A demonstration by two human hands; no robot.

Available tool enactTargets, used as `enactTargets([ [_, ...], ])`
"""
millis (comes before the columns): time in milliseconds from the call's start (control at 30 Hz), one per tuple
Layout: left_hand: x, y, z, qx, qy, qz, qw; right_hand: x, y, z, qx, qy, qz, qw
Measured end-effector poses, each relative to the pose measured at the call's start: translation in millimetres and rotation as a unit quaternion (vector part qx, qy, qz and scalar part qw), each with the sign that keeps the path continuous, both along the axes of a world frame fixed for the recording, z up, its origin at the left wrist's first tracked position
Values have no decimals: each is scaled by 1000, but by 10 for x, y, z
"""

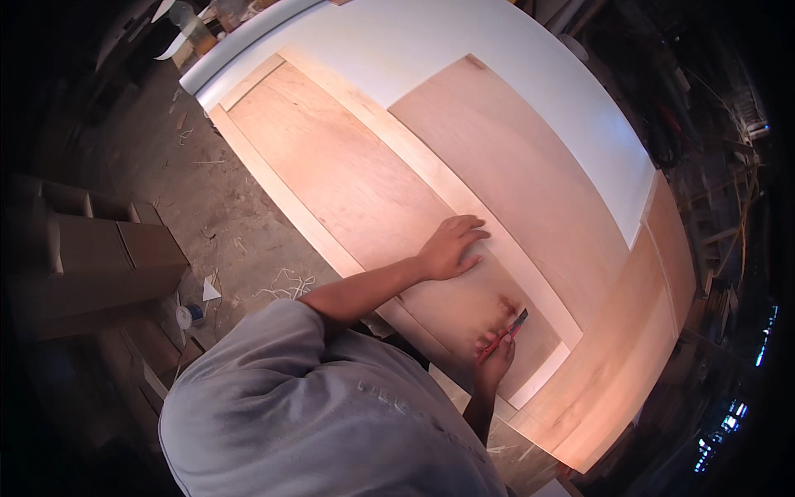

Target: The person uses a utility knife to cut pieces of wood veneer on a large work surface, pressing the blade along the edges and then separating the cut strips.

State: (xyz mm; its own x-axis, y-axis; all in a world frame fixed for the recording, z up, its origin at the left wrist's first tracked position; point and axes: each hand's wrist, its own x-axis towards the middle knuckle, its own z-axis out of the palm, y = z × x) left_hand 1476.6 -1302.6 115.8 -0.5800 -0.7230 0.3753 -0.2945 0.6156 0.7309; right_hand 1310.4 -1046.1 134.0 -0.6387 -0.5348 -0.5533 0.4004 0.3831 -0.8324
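Note:
A long wooden panel (331, 157) framed by pale raised strips lies in front of me. My left hand (451, 247) rests near its right-hand strip (414, 166), fingers slightly apart and nothing held. Closer to the panel's near end, my right hand (495, 361) is closed around a slim red-handled tool (502, 338). The tool's flat, dark, blade-like end points up and away to the right; its exact kind is unclear. Beside that hand a dark reddish shadow or smudge shows on the panel.
Beneath the framed panel lie a plain wooden sheet (513, 157), a white sheet (571, 99) and, at the near right, another wooden board (613, 381). Brown boxes (99, 244) stand at the left. String (286, 284) and scraps litter the floor (215, 199).

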Motion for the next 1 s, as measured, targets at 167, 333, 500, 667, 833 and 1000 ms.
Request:
enactTargets([
  [167, 2321, 46, 99, 55, -95, 182, 977, 927, -828, -21, -27, 7, 129, 991],
  [333, 3867, -279, 44, 42, -129, 354, 925, 1553, -2281, 369, -68, 25, 268, 961],
  [500, 4176, -936, 230, 9, -90, 408, 908, 1836, -3695, -91, -35, 58, 309, 949],
  [667, 4274, -1836, 212, 34, -58, 343, 937, 1976, -5511, -64, -13, 189, 229, 955],
  [833, 4593, -3109, 23, 32, -93, 244, 965, 1537, -6791, -482, 100, 305, 131, 938],
  [1000, 4859, -3756, -222, 27, -143, 191, 971, 1366, -7430, -654, 221, 487, 123, 836],
])
